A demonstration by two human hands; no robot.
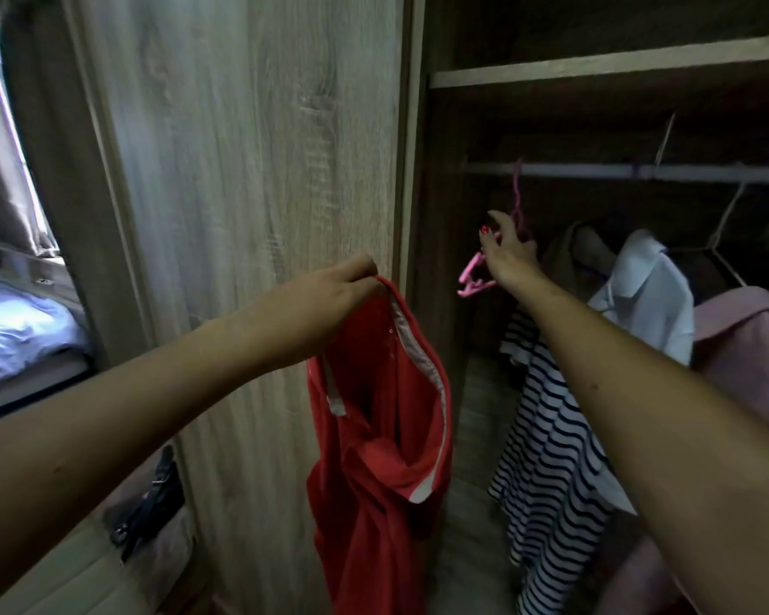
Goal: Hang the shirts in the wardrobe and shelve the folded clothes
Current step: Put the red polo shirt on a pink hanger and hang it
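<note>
Left hand [342, 281] raised before the pale wood-grain wardrobe door [249, 215], fingers pinched shut on the top edge of a red shirt with white trim [382, 437]. Shirt dangling free from that grip, draped down along the door's right edge, collar area folded open, lower hem running out of the bottom of the frame.

Right hand [507, 255] stretched into the open wardrobe compartment, below the pale metal hanging rail [596, 170]. Fingers curled around a pink plastic hanger [476, 277], red-painted thumbnail showing; hanger's hook reaching up to the rail near its left end, whether hooked over it or just touching cannot be told. Hanger bare, tilted, its lower corner jutting left of the wrist.

Already on the rail, right of the hand: a navy-and-white striped shirt [551, 459] hanging low beneath the forearm, a white collared shirt [644, 295] beside it, a pink garment [746, 344] at the frame's right edge, and a brownish garment [569, 255] behind, dim and hard to make out. Thin wire hanger [724, 224] slanting down from the rail at far right.

Wooden shelf board [596, 68] spanning the compartment above the rail.

Left of the wardrobe, a bed with pale blue-white bedding [18, 330] under a curtained window [10, 148].
</note>
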